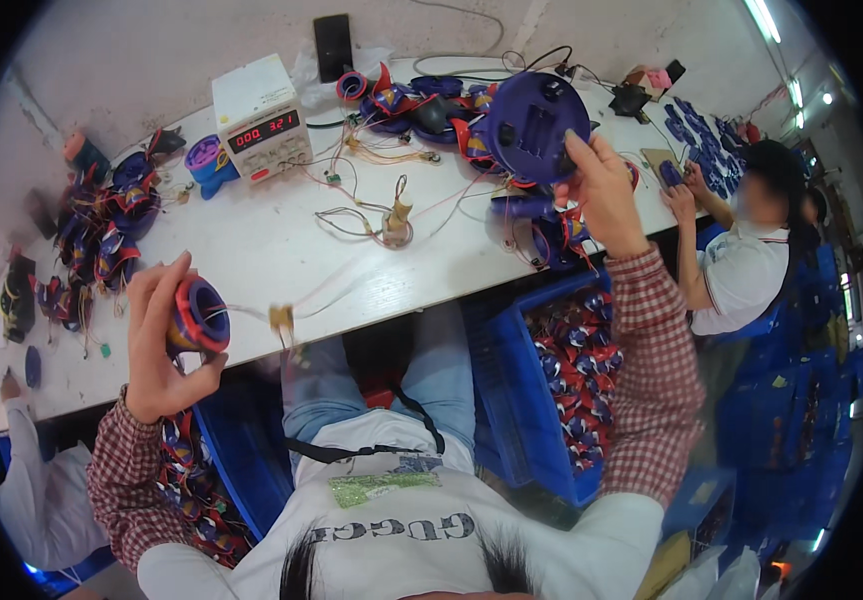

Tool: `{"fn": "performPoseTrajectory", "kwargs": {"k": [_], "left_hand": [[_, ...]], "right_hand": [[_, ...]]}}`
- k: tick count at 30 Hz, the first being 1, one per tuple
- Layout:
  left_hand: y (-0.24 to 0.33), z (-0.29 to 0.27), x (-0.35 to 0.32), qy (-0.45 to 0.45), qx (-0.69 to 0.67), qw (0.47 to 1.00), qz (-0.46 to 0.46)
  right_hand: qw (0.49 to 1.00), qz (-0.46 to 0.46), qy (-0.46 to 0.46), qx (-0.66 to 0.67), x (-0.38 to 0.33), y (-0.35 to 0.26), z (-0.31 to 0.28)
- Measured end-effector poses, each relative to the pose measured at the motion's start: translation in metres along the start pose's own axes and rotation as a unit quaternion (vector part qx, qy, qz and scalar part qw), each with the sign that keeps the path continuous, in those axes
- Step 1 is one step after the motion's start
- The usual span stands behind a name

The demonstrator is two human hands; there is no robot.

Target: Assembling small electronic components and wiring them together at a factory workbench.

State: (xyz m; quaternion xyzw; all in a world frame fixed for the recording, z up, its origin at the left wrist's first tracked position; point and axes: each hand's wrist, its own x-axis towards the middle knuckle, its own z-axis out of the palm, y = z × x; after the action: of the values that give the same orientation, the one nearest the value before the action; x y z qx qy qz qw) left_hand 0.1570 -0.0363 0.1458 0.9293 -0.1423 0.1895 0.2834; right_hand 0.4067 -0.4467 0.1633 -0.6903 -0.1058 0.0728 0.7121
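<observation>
My left hand (pixel 159 350) is closed around a hollow round part (pixel 191 318), red at the rim and dark purple inside, just off the table's front edge. Thin wires trail from it to a small tan connector (pixel 281 318) that hangs in front of the table. Raised over the right side of the table, my right hand (pixel 603 185) grips a round dark purple plastic base (pixel 529 135) by its lower right edge. A slotted rectangular recess shows in the face of that base. A small tan stand with looped wires (pixel 396 225) stands on the table between my hands.
A white power supply (pixel 259 122) with a red display sits at the back of the white table (pixel 381 290). Purple and red assemblies pile up at left (pixel 111 225) and back. Blue bins (pixel 496 390) flank my legs. One co-worker (pixel 746 260) sits right, another person far left.
</observation>
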Motion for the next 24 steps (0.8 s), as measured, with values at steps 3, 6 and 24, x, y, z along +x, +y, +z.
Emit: {"fn": "performPoseTrajectory", "kwargs": {"k": [3,6,24], "left_hand": [[-0.011,0.001,-0.008,0.011,-0.036,0.996,-0.081],[-0.017,-0.012,-0.025,0.045,-0.08,0.989,-0.112],[-0.114,0.003,-0.055,-0.065,0.331,0.938,-0.086]], "right_hand": [[0.996,0.023,-0.047,0.079,-0.009,0.039,-0.012],[0.99,0.046,-0.024,0.131,-0.027,0.081,-0.018],[0.975,-0.019,-0.201,-0.095,-0.095,0.089,0.132]]}}
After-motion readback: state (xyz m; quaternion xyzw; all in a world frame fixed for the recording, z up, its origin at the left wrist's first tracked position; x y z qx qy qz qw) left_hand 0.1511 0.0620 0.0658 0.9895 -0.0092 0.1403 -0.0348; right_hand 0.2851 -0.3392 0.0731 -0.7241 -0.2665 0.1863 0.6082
